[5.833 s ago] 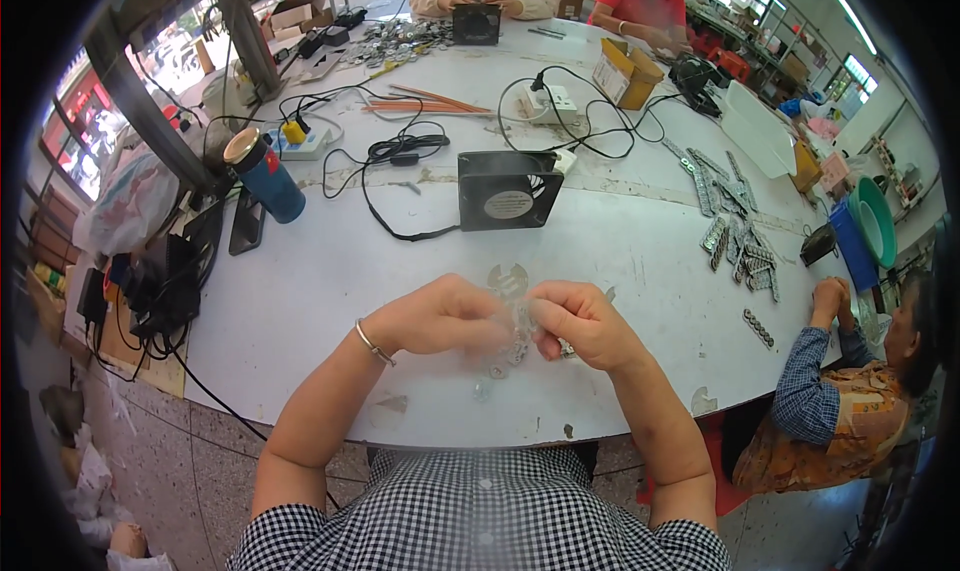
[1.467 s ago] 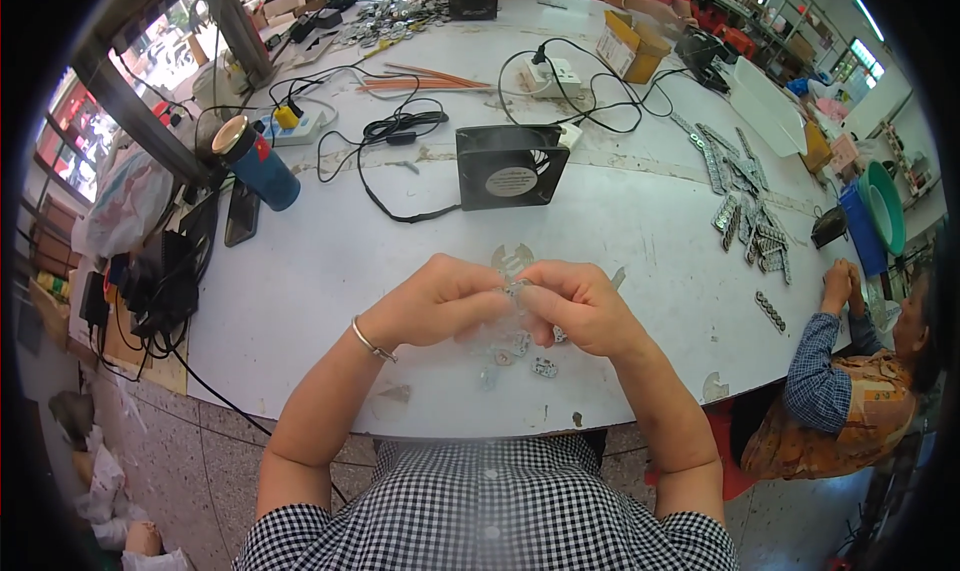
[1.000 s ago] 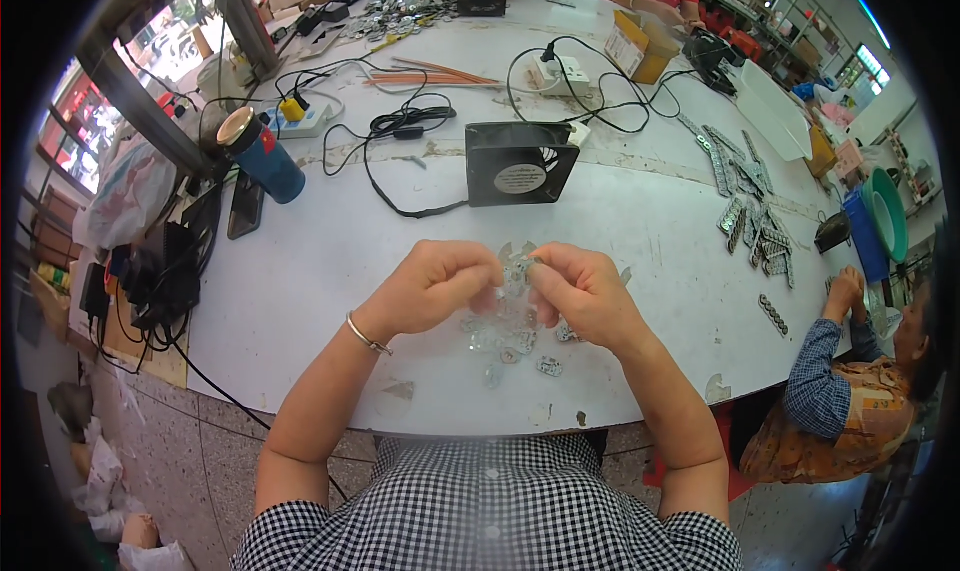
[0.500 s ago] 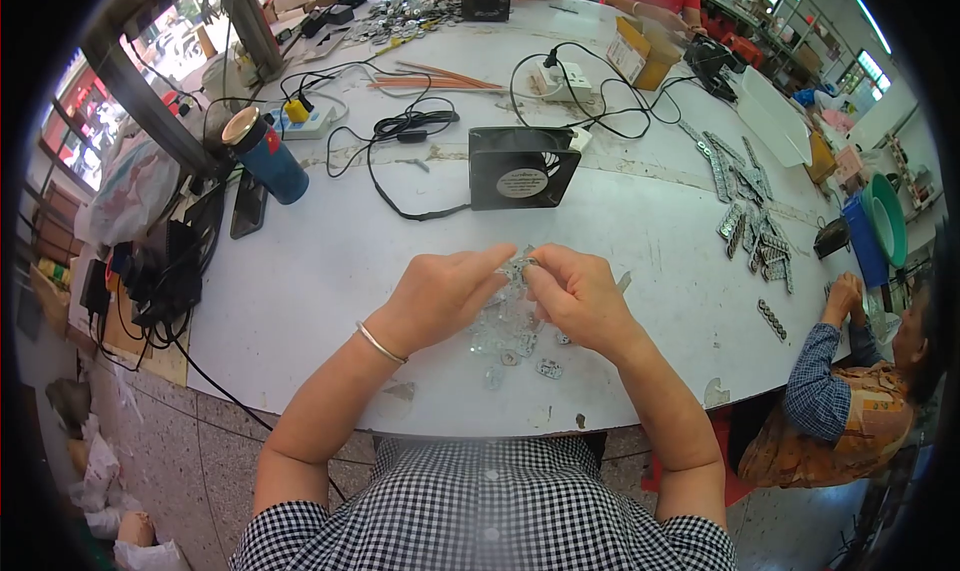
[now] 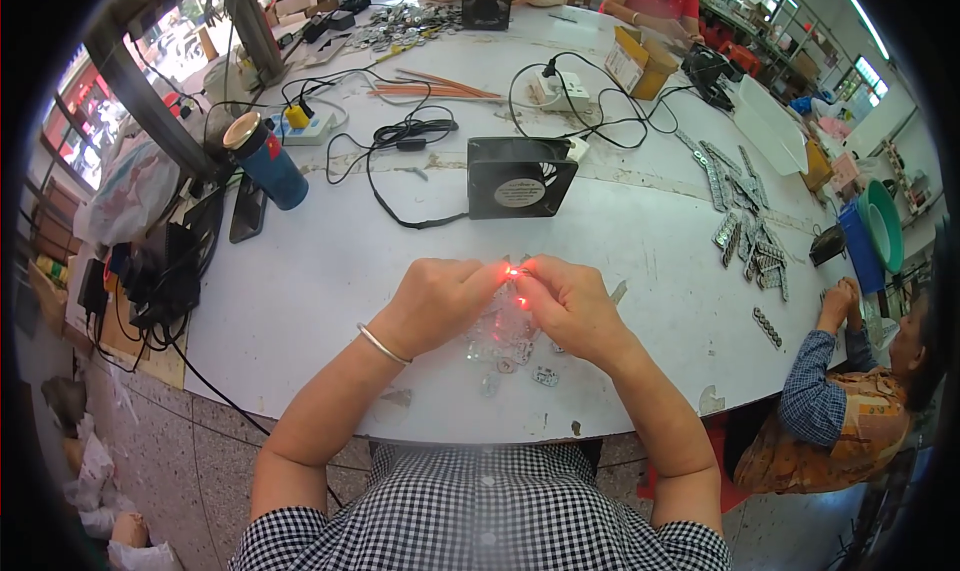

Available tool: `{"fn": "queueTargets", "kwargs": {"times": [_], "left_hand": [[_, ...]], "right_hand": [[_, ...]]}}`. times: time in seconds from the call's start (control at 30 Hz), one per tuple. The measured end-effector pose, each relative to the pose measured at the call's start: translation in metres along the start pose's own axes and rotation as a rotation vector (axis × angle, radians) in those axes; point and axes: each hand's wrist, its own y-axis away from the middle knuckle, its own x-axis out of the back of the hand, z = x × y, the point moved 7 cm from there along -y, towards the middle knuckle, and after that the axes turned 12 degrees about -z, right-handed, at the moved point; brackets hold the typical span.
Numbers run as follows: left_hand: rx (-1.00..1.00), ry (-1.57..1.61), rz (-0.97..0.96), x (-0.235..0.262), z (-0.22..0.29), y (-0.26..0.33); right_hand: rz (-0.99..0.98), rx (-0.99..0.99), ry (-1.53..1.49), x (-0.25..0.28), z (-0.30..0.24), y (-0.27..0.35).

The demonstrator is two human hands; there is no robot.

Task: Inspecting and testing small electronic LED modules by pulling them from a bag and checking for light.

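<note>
My left hand (image 5: 440,299) and my right hand (image 5: 575,309) meet over the table in front of me, fingers pinched together. Between their fingertips is a small piece glowing red (image 5: 513,272); its exact kind is hidden by the fingers and the glare. A second red spot shines at my right thumb. Below the hands lies a heap of small clear plastic pieces (image 5: 495,341), tinted red by the light. Small silvery, patterned pieces (image 5: 545,376) lie beside it. Beyond my hands stands a black square fan (image 5: 520,178) with a round label.
On the left are a blue tumbler (image 5: 275,171), a phone (image 5: 248,209) and tangled black cables (image 5: 405,131). Linked strips of small silvery parts (image 5: 740,186) lie to the right. A co-worker (image 5: 840,401) sits at the right edge; others are across the table.
Red light has come on between my fingertips. My left fingers, stretched out before, have closed in to a pinch against my right ones.
</note>
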Motion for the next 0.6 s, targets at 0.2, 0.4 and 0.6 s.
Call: {"fn": "queueTargets", "kwargs": {"times": [0.2,0.4,0.6], "left_hand": [[0.024,0.027,0.091,0.007,-0.001,0.0],[0.083,0.066,0.103,0.006,-0.002,0.003],[0.087,0.091,0.085,0.002,0.002,0.0]], "right_hand": [[0.024,-0.004,0.04,0.003,0.002,-0.005],[0.073,-0.083,-0.134,0.006,0.013,-0.008],[0.034,-0.184,-0.346,0.003,0.013,-0.005]]}}
